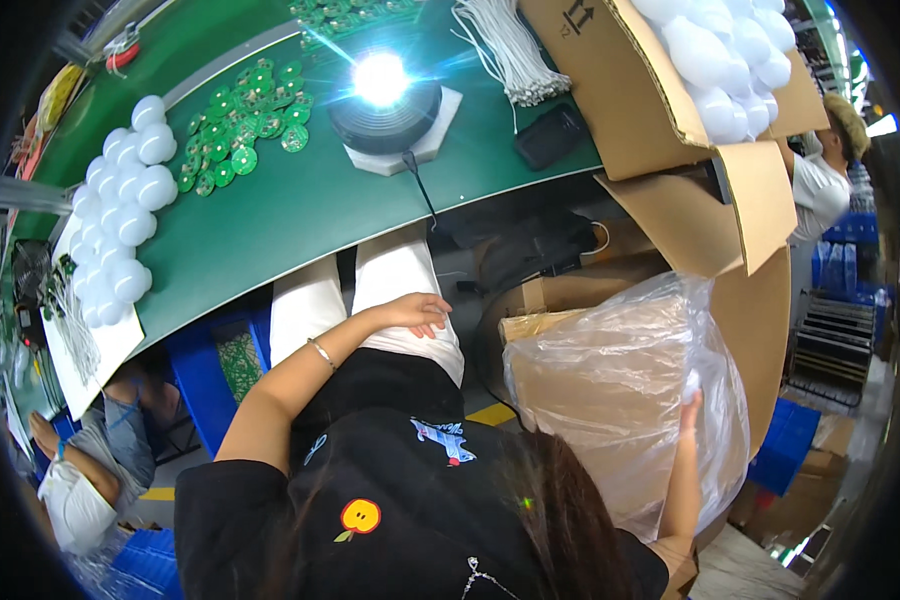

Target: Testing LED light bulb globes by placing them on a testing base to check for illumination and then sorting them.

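A clear plastic bag (610, 375) spreads across an open cardboard carton (767, 310) at the person's right side, its folds and glare blurring whatever lies beneath. The right hand (690, 410) is at the bag's right-hand portion, most of the film stretching to its left. A small white shape (692, 382) shows right at the fingertips, too washed out to identify; whether the fingers grip it, and whether the hand is inside the film or over it, cannot be told. Dark hair hides part of the view between the torso and the right arm.

The left hand (415, 312) lies across the lap, fingers loosely bent, with nothing seen in its grasp. On the green workbench (300, 215), glare swallows the top of a lit round lamp (385, 120); green circuit boards (243, 160) and white globes (130, 215) lie to its left. More globes (715, 60) fill a second carton (620, 80), cut off by the upper edge.
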### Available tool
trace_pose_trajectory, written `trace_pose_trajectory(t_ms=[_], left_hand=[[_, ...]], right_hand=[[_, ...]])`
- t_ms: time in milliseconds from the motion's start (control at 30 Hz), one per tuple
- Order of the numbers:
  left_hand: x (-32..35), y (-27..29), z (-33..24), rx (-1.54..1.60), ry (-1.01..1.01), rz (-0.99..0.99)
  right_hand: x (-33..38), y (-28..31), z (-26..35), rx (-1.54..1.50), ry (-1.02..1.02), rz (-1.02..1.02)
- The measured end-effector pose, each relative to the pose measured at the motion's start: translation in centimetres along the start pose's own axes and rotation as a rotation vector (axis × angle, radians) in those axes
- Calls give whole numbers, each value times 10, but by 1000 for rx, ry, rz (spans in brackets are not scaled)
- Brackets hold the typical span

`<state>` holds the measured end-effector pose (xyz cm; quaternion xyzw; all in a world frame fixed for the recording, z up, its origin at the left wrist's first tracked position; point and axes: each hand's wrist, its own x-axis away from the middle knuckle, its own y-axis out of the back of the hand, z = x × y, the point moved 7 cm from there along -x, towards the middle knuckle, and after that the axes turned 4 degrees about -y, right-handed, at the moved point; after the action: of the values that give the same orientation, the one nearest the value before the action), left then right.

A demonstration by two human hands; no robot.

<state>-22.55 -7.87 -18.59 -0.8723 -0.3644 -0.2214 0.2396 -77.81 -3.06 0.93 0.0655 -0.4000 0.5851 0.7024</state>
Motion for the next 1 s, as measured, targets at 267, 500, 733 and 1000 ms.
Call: trace_pose_trajectory(t_ms=[267,500,733,1000], left_hand=[[69,-52,-128,-663,-357,356],[224,-27,-260,-739,-1359,-592],[295,91,-178,-838,-901,-1087],[321,133,-139,-827,-826,-1439]], right_hand=[[80,-142,58,-37,297,462],[0,-411,-88,391,-8,894],[-100,-618,-235,993,115,1202],[-97,-683,-237,1062,448,975]])
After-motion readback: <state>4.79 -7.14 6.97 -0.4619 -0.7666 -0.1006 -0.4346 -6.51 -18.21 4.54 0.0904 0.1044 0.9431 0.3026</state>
